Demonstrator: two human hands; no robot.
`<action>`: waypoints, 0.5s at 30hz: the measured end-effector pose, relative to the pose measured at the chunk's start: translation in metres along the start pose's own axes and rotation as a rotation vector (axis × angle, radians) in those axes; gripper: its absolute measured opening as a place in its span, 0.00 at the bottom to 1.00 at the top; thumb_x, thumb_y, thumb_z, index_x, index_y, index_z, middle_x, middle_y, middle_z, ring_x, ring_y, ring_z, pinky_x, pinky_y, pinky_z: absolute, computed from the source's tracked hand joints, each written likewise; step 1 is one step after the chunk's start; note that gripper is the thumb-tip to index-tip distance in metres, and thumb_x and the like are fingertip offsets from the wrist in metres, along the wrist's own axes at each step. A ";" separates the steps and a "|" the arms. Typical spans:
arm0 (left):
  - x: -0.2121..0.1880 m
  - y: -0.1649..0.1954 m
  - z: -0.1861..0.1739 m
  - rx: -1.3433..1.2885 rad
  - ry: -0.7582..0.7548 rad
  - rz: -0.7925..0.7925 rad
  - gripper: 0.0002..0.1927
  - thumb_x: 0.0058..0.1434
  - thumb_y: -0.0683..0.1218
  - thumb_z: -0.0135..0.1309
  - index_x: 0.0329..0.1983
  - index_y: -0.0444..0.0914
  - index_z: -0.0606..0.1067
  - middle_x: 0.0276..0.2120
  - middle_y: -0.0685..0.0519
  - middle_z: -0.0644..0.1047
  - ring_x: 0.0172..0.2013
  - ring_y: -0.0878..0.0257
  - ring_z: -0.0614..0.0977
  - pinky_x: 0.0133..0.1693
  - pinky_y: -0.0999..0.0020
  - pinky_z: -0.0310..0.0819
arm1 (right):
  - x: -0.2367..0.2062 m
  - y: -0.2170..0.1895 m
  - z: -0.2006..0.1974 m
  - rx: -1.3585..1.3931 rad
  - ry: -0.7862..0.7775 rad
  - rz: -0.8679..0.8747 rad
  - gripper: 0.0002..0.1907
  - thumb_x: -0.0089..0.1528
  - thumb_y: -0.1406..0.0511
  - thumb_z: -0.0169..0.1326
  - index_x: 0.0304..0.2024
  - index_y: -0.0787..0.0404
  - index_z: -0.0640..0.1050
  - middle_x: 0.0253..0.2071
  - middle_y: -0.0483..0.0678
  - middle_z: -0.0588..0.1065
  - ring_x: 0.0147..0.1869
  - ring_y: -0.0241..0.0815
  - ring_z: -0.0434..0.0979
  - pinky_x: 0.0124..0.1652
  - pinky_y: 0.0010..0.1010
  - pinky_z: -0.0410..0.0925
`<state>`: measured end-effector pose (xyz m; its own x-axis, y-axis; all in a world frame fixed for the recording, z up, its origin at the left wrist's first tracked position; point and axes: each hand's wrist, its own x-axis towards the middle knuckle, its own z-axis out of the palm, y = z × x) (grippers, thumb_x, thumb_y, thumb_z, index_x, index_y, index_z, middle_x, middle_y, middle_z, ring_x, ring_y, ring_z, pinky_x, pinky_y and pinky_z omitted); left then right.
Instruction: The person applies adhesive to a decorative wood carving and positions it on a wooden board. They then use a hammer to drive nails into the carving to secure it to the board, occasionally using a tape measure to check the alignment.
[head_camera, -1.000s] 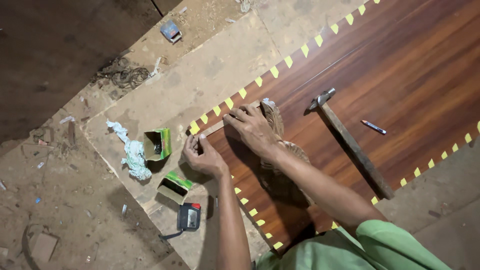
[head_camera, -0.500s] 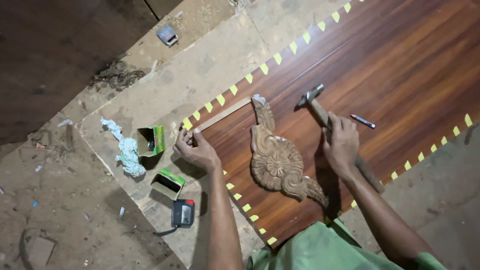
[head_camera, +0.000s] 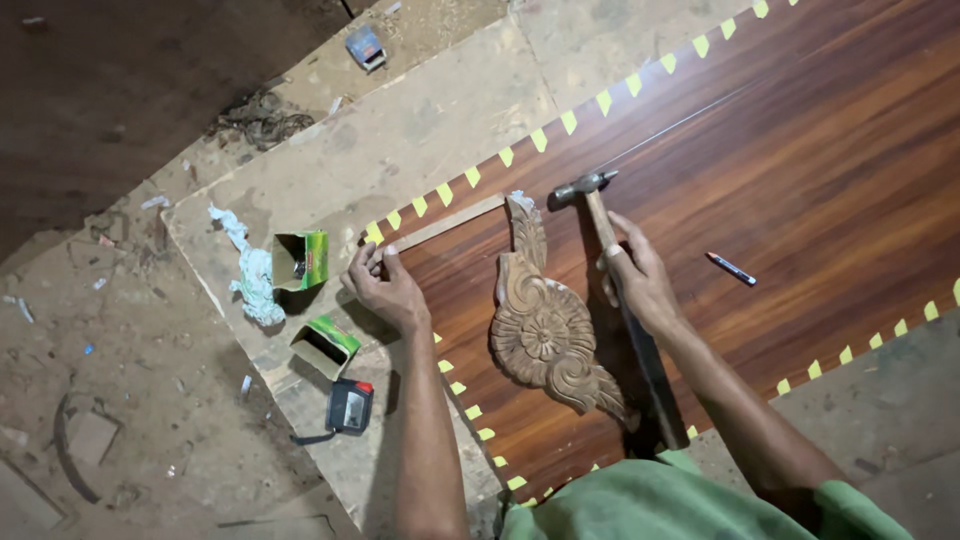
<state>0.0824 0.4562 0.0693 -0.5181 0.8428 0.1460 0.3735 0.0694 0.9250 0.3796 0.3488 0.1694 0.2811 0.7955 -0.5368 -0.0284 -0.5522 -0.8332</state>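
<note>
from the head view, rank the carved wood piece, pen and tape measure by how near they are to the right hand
1. Carved wood piece, just left of the right hand.
2. Pen, to its right on the dark board.
3. Tape measure, far left, past the left arm.
</note>
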 end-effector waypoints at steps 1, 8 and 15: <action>0.000 0.000 0.000 -0.007 -0.006 0.002 0.12 0.64 0.35 0.60 0.49 0.31 0.76 0.48 0.49 0.70 0.39 0.64 0.78 0.40 0.72 0.78 | 0.001 0.001 0.000 -0.028 -0.024 0.028 0.28 0.69 0.63 0.45 0.73 0.52 0.62 0.32 0.44 0.73 0.25 0.33 0.69 0.23 0.26 0.65; 0.000 0.000 -0.001 0.079 -0.004 0.012 0.12 0.63 0.36 0.62 0.49 0.32 0.78 0.45 0.50 0.70 0.38 0.63 0.78 0.40 0.69 0.75 | 0.015 -0.015 -0.026 0.059 0.184 -0.020 0.25 0.71 0.61 0.46 0.71 0.50 0.64 0.32 0.44 0.73 0.25 0.32 0.69 0.22 0.26 0.63; 0.002 -0.007 0.002 -0.022 -0.037 -0.022 0.12 0.64 0.36 0.59 0.51 0.32 0.77 0.46 0.50 0.68 0.39 0.64 0.78 0.41 0.69 0.76 | -0.005 -0.009 0.005 -0.196 -0.068 0.070 0.27 0.69 0.61 0.42 0.72 0.48 0.59 0.31 0.45 0.71 0.22 0.33 0.67 0.20 0.28 0.63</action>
<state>0.0800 0.4581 0.0625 -0.4972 0.8603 0.1130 0.3455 0.0768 0.9353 0.3735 0.3508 0.1788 0.2190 0.7648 -0.6059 0.1431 -0.6394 -0.7554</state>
